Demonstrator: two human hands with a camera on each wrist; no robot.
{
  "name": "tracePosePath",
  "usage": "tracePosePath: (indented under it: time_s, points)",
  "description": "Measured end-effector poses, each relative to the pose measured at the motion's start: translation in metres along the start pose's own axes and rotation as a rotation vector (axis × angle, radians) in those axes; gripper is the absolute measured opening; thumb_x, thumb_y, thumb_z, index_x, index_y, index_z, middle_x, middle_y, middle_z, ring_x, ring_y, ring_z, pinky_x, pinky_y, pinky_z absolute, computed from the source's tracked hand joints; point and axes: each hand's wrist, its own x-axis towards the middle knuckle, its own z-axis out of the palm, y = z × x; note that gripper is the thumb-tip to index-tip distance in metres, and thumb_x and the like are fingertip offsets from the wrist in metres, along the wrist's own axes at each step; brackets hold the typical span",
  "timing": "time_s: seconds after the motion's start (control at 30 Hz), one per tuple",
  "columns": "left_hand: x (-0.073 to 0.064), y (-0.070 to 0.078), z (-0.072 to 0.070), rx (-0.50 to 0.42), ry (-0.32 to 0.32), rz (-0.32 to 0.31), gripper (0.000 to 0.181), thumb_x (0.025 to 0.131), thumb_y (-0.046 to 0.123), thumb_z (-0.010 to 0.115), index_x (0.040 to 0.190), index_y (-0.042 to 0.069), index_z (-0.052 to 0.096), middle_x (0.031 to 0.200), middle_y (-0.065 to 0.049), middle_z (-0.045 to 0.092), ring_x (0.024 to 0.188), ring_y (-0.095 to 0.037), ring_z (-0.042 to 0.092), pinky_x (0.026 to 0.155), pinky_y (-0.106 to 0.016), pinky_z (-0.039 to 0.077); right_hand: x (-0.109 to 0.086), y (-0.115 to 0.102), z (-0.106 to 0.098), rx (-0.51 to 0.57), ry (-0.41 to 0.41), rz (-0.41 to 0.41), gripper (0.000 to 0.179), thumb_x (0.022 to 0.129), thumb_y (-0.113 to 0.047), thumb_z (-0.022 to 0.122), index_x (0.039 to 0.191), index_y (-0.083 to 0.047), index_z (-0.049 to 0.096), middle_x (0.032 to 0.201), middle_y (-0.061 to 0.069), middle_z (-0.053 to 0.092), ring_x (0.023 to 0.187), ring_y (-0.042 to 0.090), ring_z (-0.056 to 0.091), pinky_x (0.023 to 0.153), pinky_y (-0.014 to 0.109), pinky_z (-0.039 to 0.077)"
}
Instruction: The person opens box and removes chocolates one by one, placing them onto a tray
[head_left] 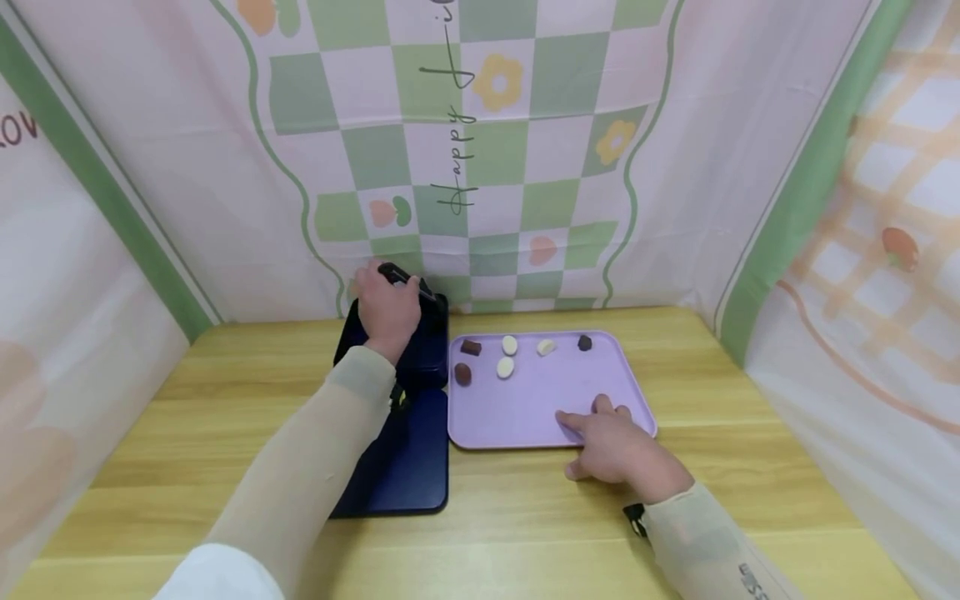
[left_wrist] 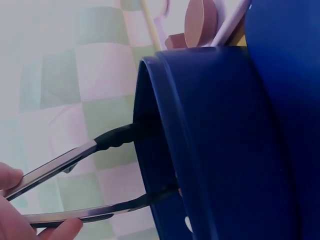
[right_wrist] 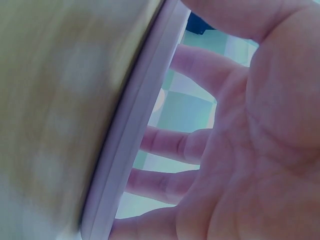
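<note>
My left hand [head_left: 387, 310] holds a pair of tongs [left_wrist: 60, 167], metal with dark ends, at the back left. Its two arms stand apart and their tips dip into a deep dark-blue box [left_wrist: 215, 125], where the walls hide them. A small white piece [left_wrist: 188, 223] shows inside the box rim. My right hand [head_left: 618, 446] is at the front right of a lilac tray [head_left: 517, 417], its fingers extended over the rim and holding nothing. Chocolate-like pieces lie along the tray's back: a brown block [head_left: 471, 347], a brown oval [head_left: 462, 374], white ovals [head_left: 506, 367] and a dark piece [head_left: 585, 342].
A flat dark-blue lid or panel [head_left: 416, 467] lies in front of the box, left of the tray. All stand on a wooden table [head_left: 525, 517]. A patterned cloth [head_left: 510, 158] hangs close behind, with further cloth at both sides.
</note>
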Motion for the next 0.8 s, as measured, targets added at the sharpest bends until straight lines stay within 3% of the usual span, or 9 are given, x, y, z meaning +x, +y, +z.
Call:
tracePosePath:
  time_s: [0.23, 0.4, 0.8]
  points:
    - [-0.005, 0.007, -0.002, 0.053, -0.057, 0.051, 0.035, 0.092, 0.025, 0.07, 0.117, 0.008, 0.053, 0.112, -0.014, 0.045, 0.087, -0.035, 0.054, 0.079, -0.05, 0.047, -0.001, -0.001, -0.002, 0.007, -0.003, -0.002, 0.08, 0.074, -0.035, 0.087, 0.146, -0.023, 0.054, 0.134, 0.031, 0.038, 0.093, 0.038, 0.042, 0.073, 0.05, 0.047]
    - [-0.007, 0.01, -0.009, 0.096, -0.079, 0.066, 0.039, 0.094, 0.025, 0.068, 0.126, 0.009, 0.052, 0.116, -0.015, 0.045, 0.085, -0.036, 0.055, 0.078, -0.052, 0.047, -0.001, -0.001, -0.002, -0.001, -0.002, -0.008, 0.079, 0.075, -0.035, 0.087, 0.145, -0.022, 0.054, 0.132, 0.031, 0.039, 0.092, 0.037, 0.042, 0.073, 0.05, 0.047]
    - [-0.005, 0.0, -0.004, -0.021, -0.06, 0.046, 0.038, 0.092, 0.02, 0.073, 0.121, 0.007, 0.053, 0.115, -0.015, 0.045, 0.094, -0.035, 0.056, 0.082, -0.047, 0.051, -0.001, 0.0, -0.003, -0.001, -0.007, -0.006, 0.079, 0.075, -0.035, 0.087, 0.146, -0.022, 0.054, 0.135, 0.032, 0.038, 0.094, 0.038, 0.043, 0.074, 0.051, 0.047]
